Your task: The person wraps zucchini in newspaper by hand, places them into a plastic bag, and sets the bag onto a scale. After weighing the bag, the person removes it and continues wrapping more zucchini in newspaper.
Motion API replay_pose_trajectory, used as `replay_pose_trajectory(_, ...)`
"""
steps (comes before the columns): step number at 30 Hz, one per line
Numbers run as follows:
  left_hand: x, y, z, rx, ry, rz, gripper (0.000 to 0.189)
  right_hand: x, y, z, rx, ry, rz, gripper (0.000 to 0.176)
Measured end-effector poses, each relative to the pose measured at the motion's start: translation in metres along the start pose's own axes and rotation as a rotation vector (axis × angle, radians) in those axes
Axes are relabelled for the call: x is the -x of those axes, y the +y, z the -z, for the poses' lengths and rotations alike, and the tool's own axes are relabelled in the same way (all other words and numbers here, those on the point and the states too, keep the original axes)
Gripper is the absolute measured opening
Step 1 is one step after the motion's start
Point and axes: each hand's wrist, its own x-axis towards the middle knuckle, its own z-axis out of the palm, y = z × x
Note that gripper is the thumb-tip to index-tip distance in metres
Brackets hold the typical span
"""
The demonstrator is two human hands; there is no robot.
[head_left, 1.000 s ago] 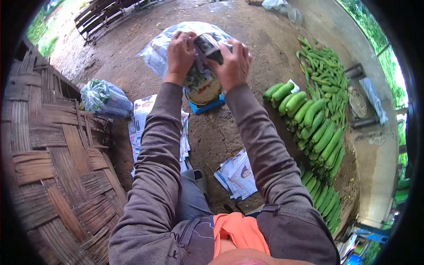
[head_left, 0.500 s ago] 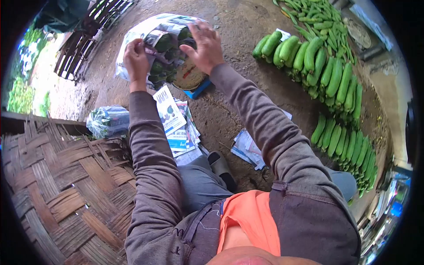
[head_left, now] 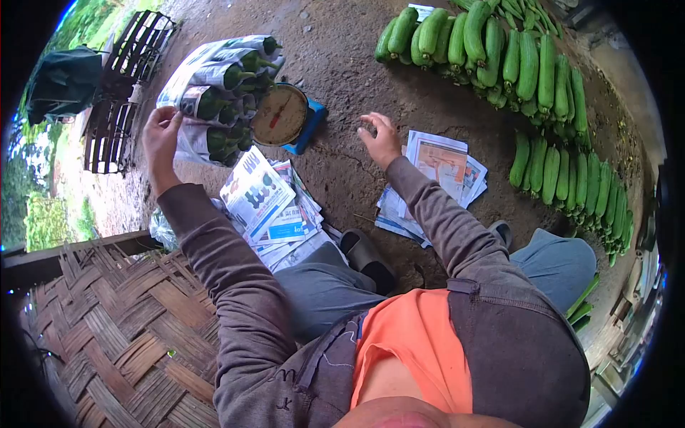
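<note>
Vegetables with thick green stem ends, rolled in newspaper, are stacked in a bundle at the upper left. My left hand is at the near left side of this bundle, thumb and forefinger pinched on the edge of the newspaper wrapping. Against the bundle's right side sits a blue scale with a round, worn dial face. My right hand is in the air, away from the bundle, fingers apart and holding nothing. Beside it lies a stack of newspaper sheets.
More newspapers lie in front of the scale. Long green gourds are piled at the upper right, with a second row below. A woven bamboo panel fills the lower left. Slatted crates stand behind.
My right hand has left the bundle and moved right and down toward the newspaper stack. My left hand has shifted to the bundle's left side. The view has turned, exposing the whole dial.
</note>
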Motion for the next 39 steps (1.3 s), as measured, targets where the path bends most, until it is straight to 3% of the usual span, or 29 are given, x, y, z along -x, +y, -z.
replay_pose_trajectory(3,-0.013,0.013,-0.001,0.017,0.113,0.0,0.026,0.007,0.006,-0.008,-0.069,-0.052,-0.043,0.03)
replay_pose_trajectory(6,-0.02,0.051,-0.015,-0.374,0.109,-0.011,0.037,0.001,0.002,-0.027,-0.118,-0.175,-0.098,0.03)
replay_pose_trajectory(9,-0.037,0.074,-0.029,-0.672,0.038,0.116,0.037,-0.011,-0.017,-0.05,-0.581,-0.363,-0.378,0.034)
replay_pose_trajectory(14,-0.064,0.097,-0.039,-1.002,-0.163,0.112,0.029,-0.046,-0.051,-0.092,-0.898,-0.626,-0.776,0.035)
replay_pose_trajectory(17,-0.053,0.096,-0.045,-0.97,-0.081,0.096,0.028,-0.063,-0.054,-0.143,-1.163,-0.637,-0.89,0.035)
replay_pose_trajectory(22,-0.03,0.063,-0.038,-0.529,0.082,-0.096,0.021,-0.064,-0.071,-0.214,-1.465,-0.566,-0.962,0.029)
replay_pose_trajectory(25,-0.01,0.064,-0.03,-0.39,0.089,-0.094,0.019,-0.056,-0.086,-0.233,-1.512,-0.671,-0.88,0.035)
replay_pose_trajectory(26,-0.001,0.065,-0.03,-0.354,0.107,-0.143,0.02,-0.054,-0.094,-0.242,-1.654,-0.677,-0.922,0.036)
replay_pose_trajectory(27,0.009,0.068,-0.029,-0.32,0.123,-0.19,0.021,-0.052,-0.119,-0.224,-1.755,-0.644,-0.779,0.033)
replay_pose_trajectory(29,0.034,0.098,-0.03,-0.237,0.091,-0.053,0.02,-0.041,-0.135,-0.2,-1.746,-0.46,-0.939,0.046)
replay_pose_trajectory(30,0.043,0.105,-0.033,-0.254,0.08,-0.071,0.018,-0.033,-0.133,-0.189,-1.794,-0.527,-0.985,0.045)
replay_pose_trajectory(32,0.063,0.118,-0.04,-0.269,0.013,-0.104,0.014,-0.017,-0.118,-0.155,-1.883,-0.662,-1.073,0.045)
replay_pose_trajectory(33,0.074,0.128,-0.045,-0.268,-0.045,-0.12,0.012,0.0,-0.097,-0.166,-2.049,-0.652,-0.96,0.045)
replay_pose_trajectory(35,0.099,0.151,-0.057,-0.181,-0.012,-0.198,0.009,0.035,-0.078,-0.127,-2.108,-0.596,-1.006,0.043)
replay_pose_trajectory(36,0.113,0.166,-0.059,-0.119,-0.056,-0.177,0.009,0.055,-0.05,-0.122,-2.109,-0.524,-1.125,0.038)
replay_pose_trajectory(37,0.126,0.182,-0.061,-0.054,-0.096,-0.156,0.008,0.074,-0.038,-0.095,-1.856,-0.506,-0.89,0.036)
replay_pose_trajectory(39,0.151,0.202,-0.067,0.076,-0.136,-0.115,0.009,0.1,-0.022,-0.026,-1.909,-0.475,-0.854,0.033)
